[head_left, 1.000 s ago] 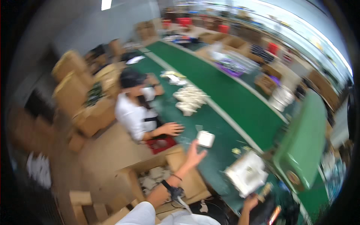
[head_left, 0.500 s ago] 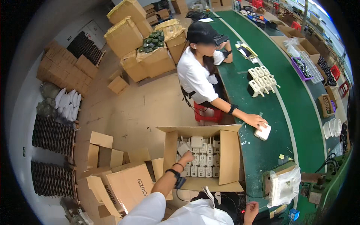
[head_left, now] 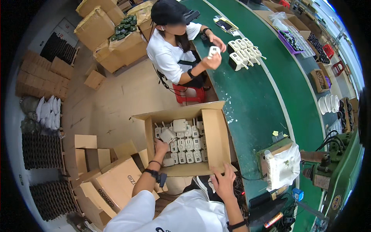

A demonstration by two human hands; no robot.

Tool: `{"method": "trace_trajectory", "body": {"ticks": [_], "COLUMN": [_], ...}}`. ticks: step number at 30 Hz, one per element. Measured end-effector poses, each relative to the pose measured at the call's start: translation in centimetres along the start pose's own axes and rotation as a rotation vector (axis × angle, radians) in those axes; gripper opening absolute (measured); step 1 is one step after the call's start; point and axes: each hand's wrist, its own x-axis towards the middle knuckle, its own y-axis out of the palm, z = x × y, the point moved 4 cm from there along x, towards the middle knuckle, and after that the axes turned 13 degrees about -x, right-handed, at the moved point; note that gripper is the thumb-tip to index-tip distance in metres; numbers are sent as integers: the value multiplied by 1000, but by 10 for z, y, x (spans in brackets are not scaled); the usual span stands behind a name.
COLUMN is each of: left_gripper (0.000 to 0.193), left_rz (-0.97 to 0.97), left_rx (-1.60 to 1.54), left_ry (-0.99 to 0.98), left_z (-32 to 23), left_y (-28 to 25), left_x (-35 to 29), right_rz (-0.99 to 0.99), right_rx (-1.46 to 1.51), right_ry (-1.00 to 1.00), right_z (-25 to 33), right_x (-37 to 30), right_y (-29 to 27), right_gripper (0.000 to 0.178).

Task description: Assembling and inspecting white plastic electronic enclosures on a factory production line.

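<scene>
An open cardboard box (head_left: 217, 141) stands before me, with rows of white plastic housings (head_left: 189, 144) with thin stems packed inside. At its left side my left hand (head_left: 161, 148) is closed on a loose white housing (head_left: 167, 136), tilted above the others. Part of my grip is hidden behind the housing. My right hand (head_left: 225, 181) is at the box's near right corner, fingers apart and holding nothing; whether it touches the flap I cannot tell. Across the box, a seated co-worker holds another white housing (head_left: 213, 51) in both hands.
The green workbench (head_left: 247, 108) runs along the right, bearing a cluster of white housings (head_left: 243, 52). A green machine (head_left: 334, 174) and a plastic-wrapped block (head_left: 284, 164) stand at near right. Opened cartons (head_left: 119, 185) lie at left; a red stool (head_left: 189, 94) is under the co-worker.
My right hand has come up from the lower edge to the box, fingers spreading. My left hand still holds the housing. The co-worker has lifted a housing off the bench. The view has shifted.
</scene>
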Motion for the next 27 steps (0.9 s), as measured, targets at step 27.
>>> {"method": "trace_trajectory", "body": {"ticks": [27], "left_gripper": [98], "left_rz": [517], "left_rx": [812], "left_ry": [-33], "left_z": [126], "left_y": [37], "left_x": [16], "right_rz": [190], "right_rx": [346], "right_ry": [223], "right_z": [-33], "right_x": [-56], "right_y": [-20], "right_gripper": [40]}}
